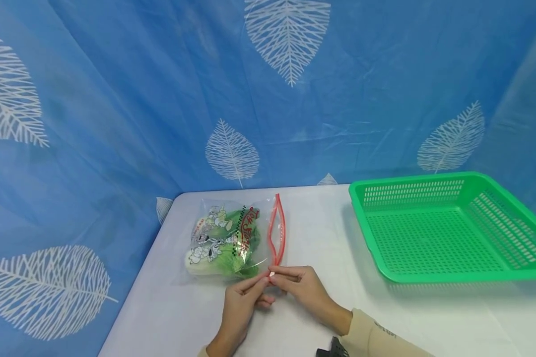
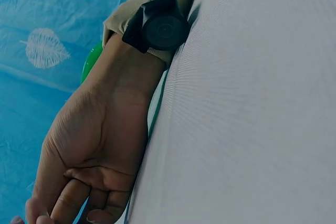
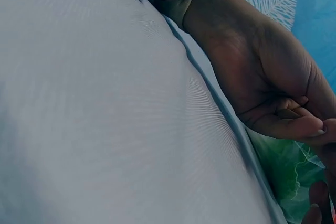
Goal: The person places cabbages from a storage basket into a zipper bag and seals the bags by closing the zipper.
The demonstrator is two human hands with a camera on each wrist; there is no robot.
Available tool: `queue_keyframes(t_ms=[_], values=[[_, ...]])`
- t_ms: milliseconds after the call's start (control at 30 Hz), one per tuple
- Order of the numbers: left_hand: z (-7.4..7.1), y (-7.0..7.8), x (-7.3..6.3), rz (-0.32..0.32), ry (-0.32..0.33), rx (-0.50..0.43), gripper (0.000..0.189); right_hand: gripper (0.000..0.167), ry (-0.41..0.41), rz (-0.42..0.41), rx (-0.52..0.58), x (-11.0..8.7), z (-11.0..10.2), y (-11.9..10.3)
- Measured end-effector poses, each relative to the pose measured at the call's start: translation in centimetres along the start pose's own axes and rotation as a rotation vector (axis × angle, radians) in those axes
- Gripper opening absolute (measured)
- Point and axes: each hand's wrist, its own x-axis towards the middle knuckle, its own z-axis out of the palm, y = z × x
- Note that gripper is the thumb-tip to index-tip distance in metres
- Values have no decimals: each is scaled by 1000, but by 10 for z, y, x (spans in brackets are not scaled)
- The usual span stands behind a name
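Note:
A clear printed zip bag point(image 1: 225, 238) lies flat on the table, with a leafy green vegetable point(image 1: 225, 260) inside, pale at its left end. Its red zip strip point(image 1: 283, 233) runs along the right side; the two edges gape in the middle and meet at both ends. At the strip's near end, my left hand point(image 1: 241, 302) pinches the corner between thumb and forefinger. My right hand point(image 1: 307, 291) pinches the same corner from the right, fingertips against the left hand's, a small white piece point(image 1: 272, 273) showing between them. Each wrist view shows mostly the opposite hand.
To the right stands a green plastic basket point(image 1: 433, 238) with slotted walls, nothing visible in it. A white cloth point(image 1: 321, 223) covers the table. Behind and at the left hangs a blue curtain point(image 1: 362, 99) with white leaf prints. A black device point(image 1: 332, 349) sits by the right wrist.

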Motion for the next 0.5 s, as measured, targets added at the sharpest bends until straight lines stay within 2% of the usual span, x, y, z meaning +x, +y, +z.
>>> queue_keyframes(t_ms=[200, 400, 500], values=[[0, -1, 3, -39, 54, -34, 35, 34, -17, -6, 9, 1, 2, 0], [2, 3, 3, -138, 84, -73, 35, 30, -1, -44, -52, 1, 1, 1], [2, 4, 3, -164, 84, -90, 33, 30, 6, -56, -63, 0, 2, 0]])
